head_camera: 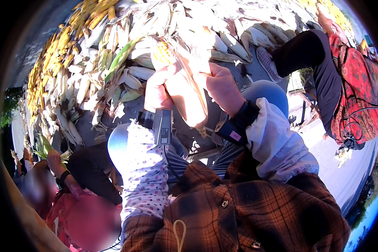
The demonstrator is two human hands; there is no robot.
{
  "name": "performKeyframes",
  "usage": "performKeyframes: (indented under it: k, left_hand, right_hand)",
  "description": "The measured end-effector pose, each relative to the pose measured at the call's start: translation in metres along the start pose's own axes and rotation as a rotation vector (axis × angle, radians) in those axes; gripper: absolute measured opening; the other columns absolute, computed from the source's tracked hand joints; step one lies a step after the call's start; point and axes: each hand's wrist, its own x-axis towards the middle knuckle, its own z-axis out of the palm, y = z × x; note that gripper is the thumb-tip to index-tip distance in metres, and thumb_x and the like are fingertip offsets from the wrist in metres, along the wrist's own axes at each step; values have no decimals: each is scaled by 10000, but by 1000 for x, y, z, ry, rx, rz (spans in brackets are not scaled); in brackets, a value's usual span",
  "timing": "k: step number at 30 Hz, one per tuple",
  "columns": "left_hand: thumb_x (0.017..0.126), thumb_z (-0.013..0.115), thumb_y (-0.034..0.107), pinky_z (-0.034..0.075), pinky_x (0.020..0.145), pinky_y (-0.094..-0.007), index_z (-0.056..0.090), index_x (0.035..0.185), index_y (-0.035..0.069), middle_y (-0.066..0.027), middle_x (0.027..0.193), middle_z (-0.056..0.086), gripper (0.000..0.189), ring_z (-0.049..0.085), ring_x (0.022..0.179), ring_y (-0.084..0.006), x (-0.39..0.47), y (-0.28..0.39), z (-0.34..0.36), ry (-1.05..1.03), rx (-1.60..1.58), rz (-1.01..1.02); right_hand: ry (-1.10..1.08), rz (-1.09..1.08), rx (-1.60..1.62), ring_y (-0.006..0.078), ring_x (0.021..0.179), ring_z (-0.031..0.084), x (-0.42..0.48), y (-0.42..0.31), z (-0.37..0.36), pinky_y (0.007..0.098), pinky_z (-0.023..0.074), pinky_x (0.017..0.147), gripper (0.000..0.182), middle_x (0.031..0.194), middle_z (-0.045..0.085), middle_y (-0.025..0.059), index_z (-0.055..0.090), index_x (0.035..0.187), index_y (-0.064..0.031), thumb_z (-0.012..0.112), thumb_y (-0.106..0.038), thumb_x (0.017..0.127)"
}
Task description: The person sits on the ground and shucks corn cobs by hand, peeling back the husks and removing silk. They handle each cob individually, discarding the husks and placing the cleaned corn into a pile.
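An ear of corn (184, 91) in pale dry husk is between my two hands, its stalk end pointing down toward my knees. Yellow kernels (163, 53) show at the upper end, where the husk is parted. My left hand (160, 88) grips the ear along its left side. On the other side my right hand (222, 86) is closed on a strip of pale husk (204, 60), pulled away from the ear. Strong sunlight washes out part of the husk. Both wrists carry dark strapped devices.
Unpeeled ears and loose husks (85, 75) cover the ground ahead, with a greener husk (123, 58) among them. Bare yellow cobs (55, 53) are heaped at the far left. A person in red (359, 85) sits close on my right; a co-worker's hand (54, 162) holds corn at lower left.
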Motion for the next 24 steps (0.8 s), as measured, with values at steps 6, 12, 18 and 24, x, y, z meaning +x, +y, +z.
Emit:
performKeyframes:
  k: [6, 12, 18, 24]
  left_hand:
    - [752, 652, 206, 448, 909, -380, 521, 1187, -19, -131, 1080, 623, 507, 598, 991, -256, 2, -6, -6, -59, 113, -42]
    - [744, 636, 103, 474, 776, -282, 571, 1079, -7, -61, 912, 634, 358, 604, 848, -156, 0, -10, 4, -44, 132, -62]
    - [727, 647, 56, 480, 743, -280, 541, 1123, 26, -42, 915, 625, 412, 601, 810, -144, -6, -8, 15, 19, 154, 3]
    - [694, 650, 49, 469, 771, -298, 551, 1090, 9, -67, 921, 629, 409, 605, 834, -175, -5, -8, 21, -2, 97, -46]
  right_hand:
    - [68, -136, -269, 34, 649, 420, 0, 0, -2, 224, 364, 558, 77, 677, 504, -40, 556, 778, 10, 574, -65, 776]
    - [89, -89, -459, 72, 648, 467, -3, -9, -4, 261, 408, 584, 151, 661, 540, 25, 574, 836, 34, 573, -97, 760]
    - [39, -103, -466, 260, 671, 604, 2, -1, -5, 336, 459, 645, 292, 730, 601, 218, 606, 960, 40, 558, -154, 747]
    - [22, -46, -449, 207, 606, 559, 6, 6, -10, 326, 435, 594, 242, 676, 583, 174, 611, 920, 40, 559, -136, 761]
